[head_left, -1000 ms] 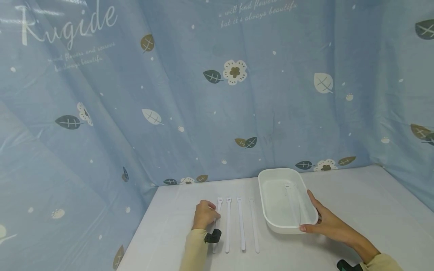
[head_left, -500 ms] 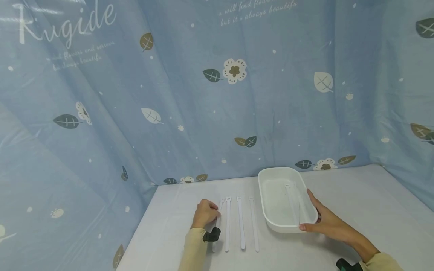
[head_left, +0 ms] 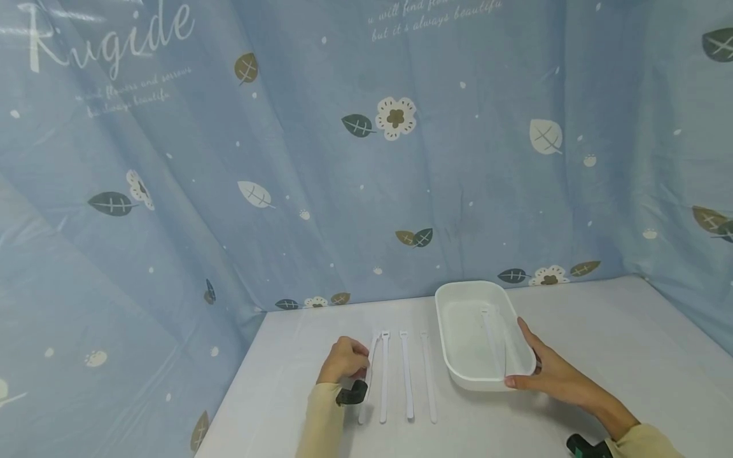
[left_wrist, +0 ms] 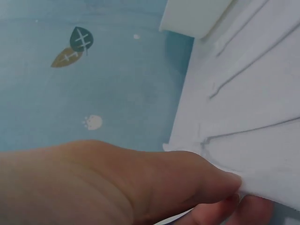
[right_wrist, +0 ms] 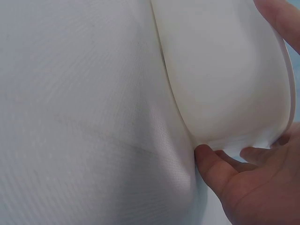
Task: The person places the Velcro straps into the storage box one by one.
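My left hand point(head_left: 343, 360) pinches the leftmost white cable tie point(head_left: 372, 360) between thumb and fingertips; its slotted head leans right, towards the neighbouring tie. In the left wrist view the thumb point(left_wrist: 187, 180) covers most of the pinched part. Three more white cable ties, the nearest one point(head_left: 384, 381) among them, lie side by side to the right. My right hand point(head_left: 552, 375) holds the near right corner of a white plastic tub point(head_left: 460, 340), thumb at the near rim and fingers along the side. Inside the tub lies another tie point(head_left: 490, 337).
A white cloth point(head_left: 309, 343) covers the table. Behind it hangs a blue curtain point(head_left: 321, 254) printed with leaves and flowers, close to the tub's far end. Black wrist cameras point(head_left: 352, 392) sit on both wrists.
The leftmost tie's head has tipped to the right, close to the neighbouring tie. My left hand has drawn slightly left and turned a little. The right hand keeps its hold on the tub.
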`<action>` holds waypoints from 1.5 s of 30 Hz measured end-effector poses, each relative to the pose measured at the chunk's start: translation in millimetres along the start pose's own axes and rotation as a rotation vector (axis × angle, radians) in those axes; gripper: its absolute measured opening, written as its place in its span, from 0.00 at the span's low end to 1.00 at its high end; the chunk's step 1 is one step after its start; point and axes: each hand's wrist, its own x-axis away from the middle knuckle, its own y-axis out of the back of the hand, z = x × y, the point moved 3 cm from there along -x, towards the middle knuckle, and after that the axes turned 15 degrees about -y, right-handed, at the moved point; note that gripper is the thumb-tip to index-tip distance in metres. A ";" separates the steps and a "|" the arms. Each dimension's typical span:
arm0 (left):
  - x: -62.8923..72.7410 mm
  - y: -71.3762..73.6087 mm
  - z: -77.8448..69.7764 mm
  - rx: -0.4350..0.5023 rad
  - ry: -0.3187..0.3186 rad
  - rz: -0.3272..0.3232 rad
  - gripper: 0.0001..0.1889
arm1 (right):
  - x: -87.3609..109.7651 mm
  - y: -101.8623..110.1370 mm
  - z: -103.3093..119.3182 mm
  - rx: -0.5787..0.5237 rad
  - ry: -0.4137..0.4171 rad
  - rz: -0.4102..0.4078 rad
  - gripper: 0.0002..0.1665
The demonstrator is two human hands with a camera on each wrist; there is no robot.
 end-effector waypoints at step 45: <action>-3.3 14.3 -13.5 0.477 -0.025 -0.170 0.20 | 0.4 -0.4 1.0 -0.019 0.001 0.013 0.74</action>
